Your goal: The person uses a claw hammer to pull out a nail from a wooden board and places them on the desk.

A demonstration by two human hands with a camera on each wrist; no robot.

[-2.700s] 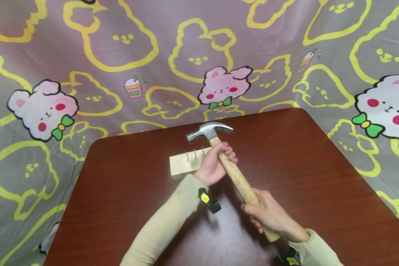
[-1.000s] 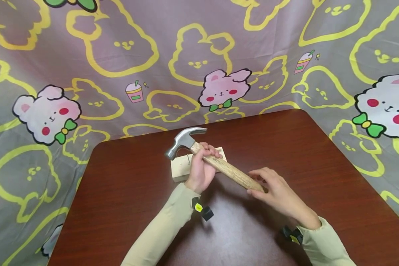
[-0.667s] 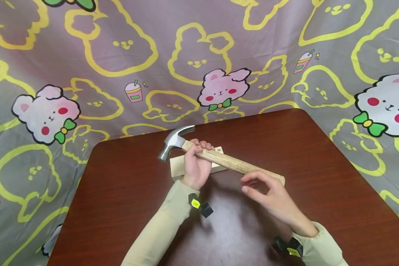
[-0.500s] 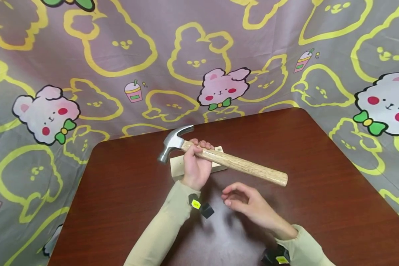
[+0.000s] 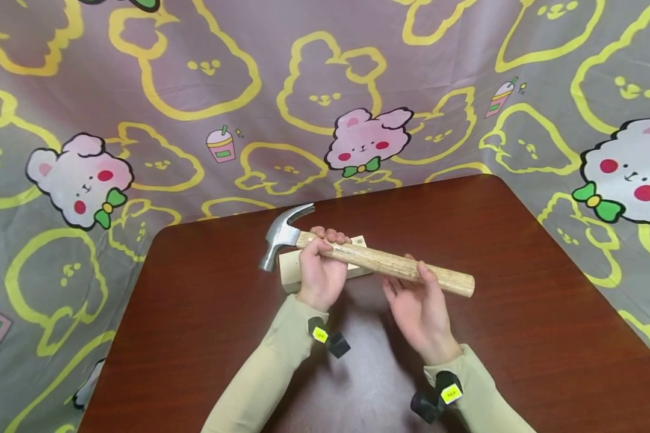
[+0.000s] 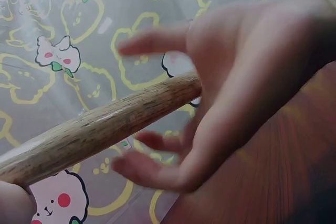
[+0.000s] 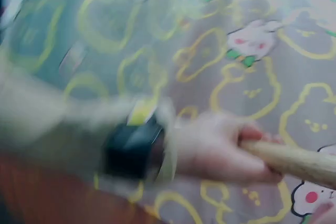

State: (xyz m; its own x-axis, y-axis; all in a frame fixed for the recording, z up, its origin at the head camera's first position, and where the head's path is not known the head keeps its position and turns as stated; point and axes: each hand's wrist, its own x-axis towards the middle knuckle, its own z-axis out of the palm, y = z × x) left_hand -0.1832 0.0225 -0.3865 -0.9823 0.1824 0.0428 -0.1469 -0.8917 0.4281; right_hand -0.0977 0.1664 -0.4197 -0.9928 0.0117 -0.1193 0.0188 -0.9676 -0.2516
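In the head view a claw hammer [image 5: 381, 260] with a steel head [image 5: 280, 236] and wooden handle lies across both hands. My left hand [image 5: 323, 270] grips the handle just behind the head, fingers wrapped over it. My right hand [image 5: 419, 310] is palm up at the rear of the handle, thumb crossing in front. The left wrist view shows the right hand [image 6: 231, 77] with spread fingers straddling the handle [image 6: 105, 124], gaps between. The right wrist view, blurred, has a hand [image 7: 220, 148] round the handle. Behind the left hand is a pale wooden block [image 5: 290, 270], partly hidden.
The brown table [image 5: 520, 300] has rounded far corners. A patterned cloth [image 5: 281, 78] with cartoon bears and rabbits hangs behind it and along both sides. Each wrist wears a black camera mount [image 5: 338, 344].
Three upright nails in the block are now hidden behind my left hand. The hammer has swung flatter, head to the left. My right hand let go, dipped below, and came back under the handle.
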